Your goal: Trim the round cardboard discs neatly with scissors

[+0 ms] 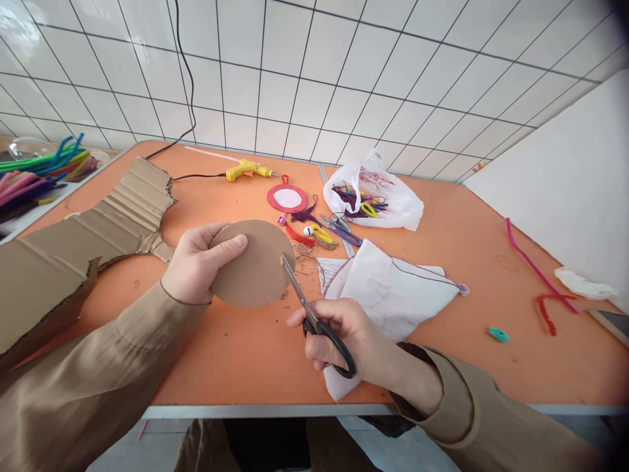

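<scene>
A round cardboard disc (248, 272) is pinched at its left edge by my left hand (196, 262), the thumb lying on its upper face. My right hand (344, 341) is closed around the black handles of a pair of scissors (301, 295). The scissors point up and left, their tip touching the disc near its right edge at a small pale mark. Whether the blades have gone through the cardboard I cannot tell. Just behind my right hand lies a white cloth (393, 288) with dark red stitching along its edge.
Cut cardboard (118, 210) lies to the left. Behind are a yellow glue gun (249, 170), a red-rimmed disc (287, 197), purple-handled scissors (344, 231) and a white plastic bag (398, 200) with threads. Pipe cleaners (533, 262) and a teal coil (498, 334) lie to the right.
</scene>
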Demonstrator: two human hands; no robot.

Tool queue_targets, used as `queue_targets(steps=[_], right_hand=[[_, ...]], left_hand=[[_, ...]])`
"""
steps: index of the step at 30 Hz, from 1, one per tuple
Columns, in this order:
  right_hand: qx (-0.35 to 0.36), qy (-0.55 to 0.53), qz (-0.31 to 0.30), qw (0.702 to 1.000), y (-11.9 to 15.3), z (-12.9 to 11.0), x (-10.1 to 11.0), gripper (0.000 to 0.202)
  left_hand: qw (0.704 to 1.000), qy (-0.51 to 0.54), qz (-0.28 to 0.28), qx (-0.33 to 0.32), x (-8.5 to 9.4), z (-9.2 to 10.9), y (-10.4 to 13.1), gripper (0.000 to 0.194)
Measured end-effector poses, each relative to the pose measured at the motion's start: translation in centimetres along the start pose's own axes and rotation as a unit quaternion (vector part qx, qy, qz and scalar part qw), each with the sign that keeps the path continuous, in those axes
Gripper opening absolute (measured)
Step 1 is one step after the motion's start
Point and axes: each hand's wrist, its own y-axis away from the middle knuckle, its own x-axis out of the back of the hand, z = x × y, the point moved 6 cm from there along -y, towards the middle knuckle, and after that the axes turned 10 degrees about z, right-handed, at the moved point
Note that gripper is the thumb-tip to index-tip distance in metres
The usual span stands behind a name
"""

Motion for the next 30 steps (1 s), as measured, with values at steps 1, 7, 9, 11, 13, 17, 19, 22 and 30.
queue_targets(steps=[1,7,9,11,13,17,19,22,30], right_hand=[[0.007,0.004,-0.001,1.0,0.0,0.0,0.0,0.052],[0.03,0.021,0.013,0.999,0.0,-0.8,0.0,0.037],[0.021,0.026,0.024,0.999,0.0,-0.9,0.0,0.035],[0.016,0.033,0.031,0.999,0.0,-1.0,0.0,0.033],[0.02,0.041,0.036,0.998,-0.1,-1.1,0.0,0.031],[0.036,0.054,0.039,0.997,0.0,-1.0,0.0,0.028],[0.045,0.062,0.044,0.996,0.0,-0.9,0.1,0.026],[0.057,0.074,0.052,0.994,0.1,-0.7,0.3,0.024],[0.034,0.046,0.038,0.998,-0.1,-0.9,0.1,0.029]], left_hand=[[1.0,-0.002,0.0,0.002,0.0,0.0,0.0,0.022],[1.0,0.027,0.013,0.008,-0.1,-0.2,0.0,0.018],[0.999,0.02,0.027,0.011,0.0,-0.3,-0.1,0.019],[0.999,0.005,0.038,0.008,0.1,-0.4,-0.2,0.022],[0.999,-0.009,0.042,-0.001,0.2,-0.4,-0.3,0.026],[0.999,-0.021,0.044,-0.019,0.3,-0.4,-0.3,0.027],[0.998,-0.017,0.049,-0.028,0.3,-0.4,-0.3,0.027],[0.998,-0.012,0.053,-0.04,0.3,-0.4,-0.3,0.028],[0.995,-0.042,0.036,-0.088,0.2,0.5,-0.2,0.025]])
